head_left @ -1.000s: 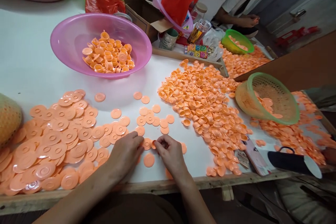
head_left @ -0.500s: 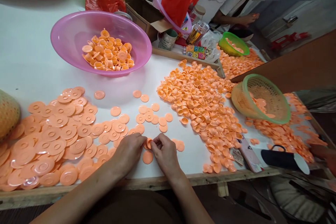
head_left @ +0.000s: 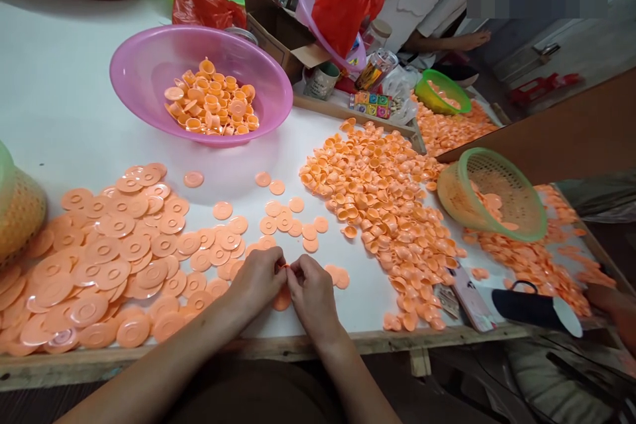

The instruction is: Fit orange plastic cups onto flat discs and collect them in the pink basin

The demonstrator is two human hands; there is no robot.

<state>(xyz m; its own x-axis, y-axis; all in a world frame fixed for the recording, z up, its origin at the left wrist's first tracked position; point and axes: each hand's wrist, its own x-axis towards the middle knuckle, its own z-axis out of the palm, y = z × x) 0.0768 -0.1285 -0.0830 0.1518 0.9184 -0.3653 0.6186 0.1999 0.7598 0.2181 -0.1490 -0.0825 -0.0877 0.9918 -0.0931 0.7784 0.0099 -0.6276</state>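
My left hand [head_left: 263, 273] and my right hand [head_left: 311, 281] meet near the table's front edge, fingertips pinched together. Between them is a small orange plastic piece [head_left: 285, 266], mostly covered by the fingers, so its full shape is hidden. Just under the hands lies an orange disc [head_left: 281, 300], partly covered. Small toy saucers [head_left: 216, 254] are scattered beyond and left of my left hand, with a heap of larger toy plates [head_left: 104, 250] farther left. To the right of my right hand spreads a big pile of orange toy cups [head_left: 377, 185].
A pink basin [head_left: 129, 89] with assembled-looking cups stands at the back. A green strainer basket [head_left: 454, 195], a phone [head_left: 472, 298] and a dark mug [head_left: 527, 308] are at right. An open cardboard box [head_left: 271, 36] sits behind. Another person's arm [head_left: 460, 42] shows at the back right.
My hands have drawn closer together and the fingers now cover more of the orange piece. The whole view has shifted slightly; the piles look the same.
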